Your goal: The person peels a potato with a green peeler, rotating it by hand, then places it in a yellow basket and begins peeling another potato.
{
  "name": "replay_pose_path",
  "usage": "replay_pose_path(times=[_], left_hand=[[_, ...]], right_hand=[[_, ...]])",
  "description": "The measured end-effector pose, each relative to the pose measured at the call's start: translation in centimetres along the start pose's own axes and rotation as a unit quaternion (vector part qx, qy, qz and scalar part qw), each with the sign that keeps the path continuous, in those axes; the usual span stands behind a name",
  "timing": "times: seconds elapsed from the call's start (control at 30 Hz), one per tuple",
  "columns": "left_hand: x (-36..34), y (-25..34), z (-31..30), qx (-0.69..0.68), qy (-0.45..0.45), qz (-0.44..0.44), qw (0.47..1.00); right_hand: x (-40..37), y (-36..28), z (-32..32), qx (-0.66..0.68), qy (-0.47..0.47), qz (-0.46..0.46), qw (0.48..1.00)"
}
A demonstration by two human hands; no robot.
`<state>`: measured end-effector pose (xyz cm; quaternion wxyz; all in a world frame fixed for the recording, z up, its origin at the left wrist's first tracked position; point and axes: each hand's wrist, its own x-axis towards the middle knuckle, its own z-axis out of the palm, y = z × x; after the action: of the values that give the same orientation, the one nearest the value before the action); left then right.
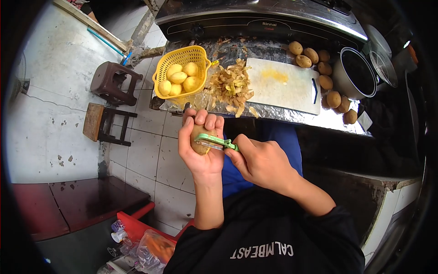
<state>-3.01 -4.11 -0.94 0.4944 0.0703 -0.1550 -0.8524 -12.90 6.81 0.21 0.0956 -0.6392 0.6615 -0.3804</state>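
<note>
My left hand (200,146) is wrapped round a brown potato (197,147), palm up, in front of the counter edge. In my right hand (264,160) is a green peeler (216,139), its blade lying against the potato. Most of the potato still shows brown skin, with a paler patch low on it. Beyond my left hand, a heap of potato peels (230,84) lies on the foil-covered counter. Left of the heap, a yellow basket (160,68) holds several peeled potatoes (191,83).
A white cutting board (283,93) with a yellow stain lies right of the peels. Several unpeeled potatoes (333,99) sit around its right side, beside a pot (340,75). A Rinnai stove (264,27) stands behind. Two stools (93,121) are on the left floor.
</note>
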Motion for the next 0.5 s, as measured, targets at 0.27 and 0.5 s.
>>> replay_pose_path(times=[0.27, 0.5], left_hand=[[-0.5, 0.0, 0.0, 0.007, 0.006, 0.011, 1.000], [-0.9, 0.2, 0.3, 0.030, 0.011, 0.023, 0.999]], right_hand=[[1.0, -0.9, -0.1, 0.010, 0.003, 0.000, 1.000], [1.1, -1.3, 0.1, 0.005, -0.002, 0.021, 1.000]])
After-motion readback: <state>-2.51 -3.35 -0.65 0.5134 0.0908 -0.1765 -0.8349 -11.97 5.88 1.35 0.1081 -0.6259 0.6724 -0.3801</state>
